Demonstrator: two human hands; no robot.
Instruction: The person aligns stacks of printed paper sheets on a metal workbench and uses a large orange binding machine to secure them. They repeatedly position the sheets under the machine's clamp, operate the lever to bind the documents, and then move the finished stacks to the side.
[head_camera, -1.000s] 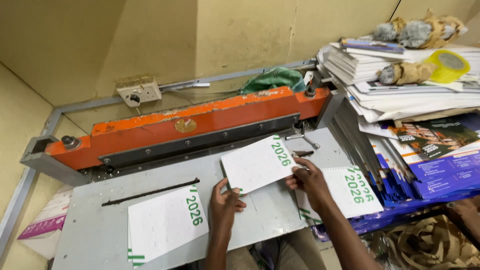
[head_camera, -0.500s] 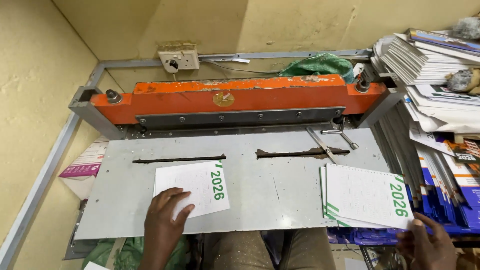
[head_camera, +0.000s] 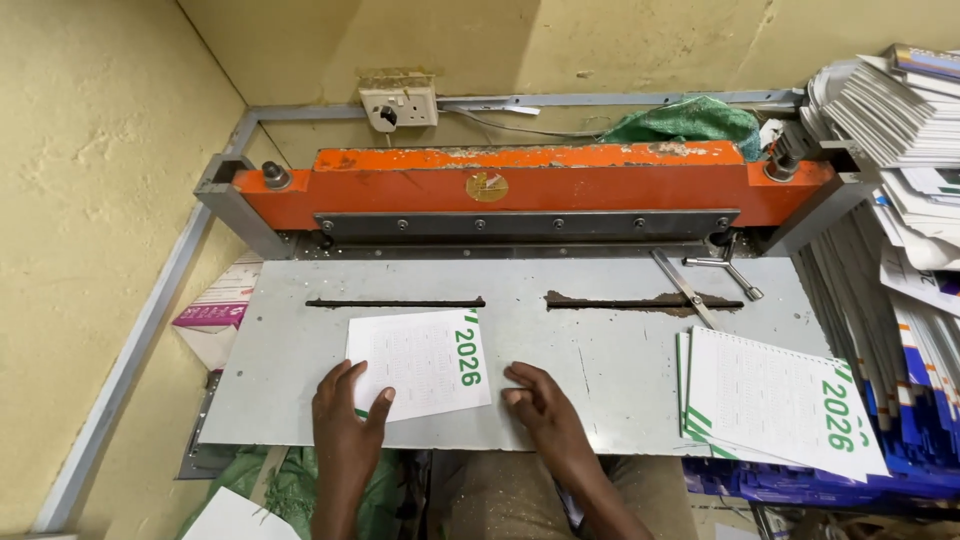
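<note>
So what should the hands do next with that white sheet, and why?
Probably slide the calendar sheet forward under the orange cutter. The left hand rests on its near edge, the right hand lies beside it, and it sits short of the blade, slightly tilted.

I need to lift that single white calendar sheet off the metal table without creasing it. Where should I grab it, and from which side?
Probably by its near edge, coming from the person's side. The calendar sheet lies flat on the grey table, slightly askew, and its near edge sits close to the table's front rim. The left hand already rests on its near-left corner; the right hand lies just beside its near-right corner.
</note>
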